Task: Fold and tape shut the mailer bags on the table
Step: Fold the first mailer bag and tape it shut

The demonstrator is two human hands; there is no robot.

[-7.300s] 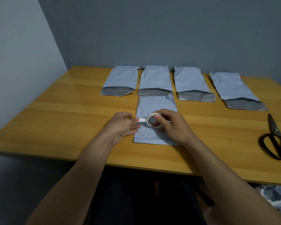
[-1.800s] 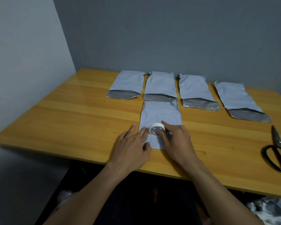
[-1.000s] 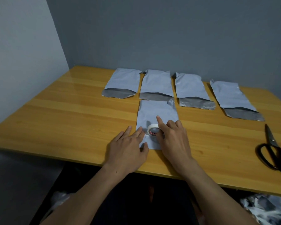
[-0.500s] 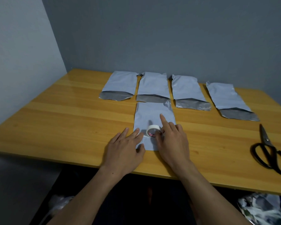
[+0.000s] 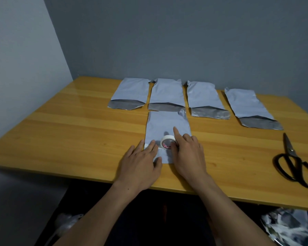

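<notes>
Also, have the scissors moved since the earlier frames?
No. The scissors still lie with their tips just nearer than the grey flap of the rightmost mailer, as in every earlier frame.

Wooden table [image 5: 60,132] with five grey mailer bags [image 5: 167,93].
Four form a back row, the fifth bag [image 5: 165,125] lies nearer; black scissors [image 5: 290,148] at right.

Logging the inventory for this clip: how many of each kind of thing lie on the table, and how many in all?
mailer bags: 5 (four in the back row, one in front under the hands)
tape roll: 1
scissors: 1
Total: 7
</notes>
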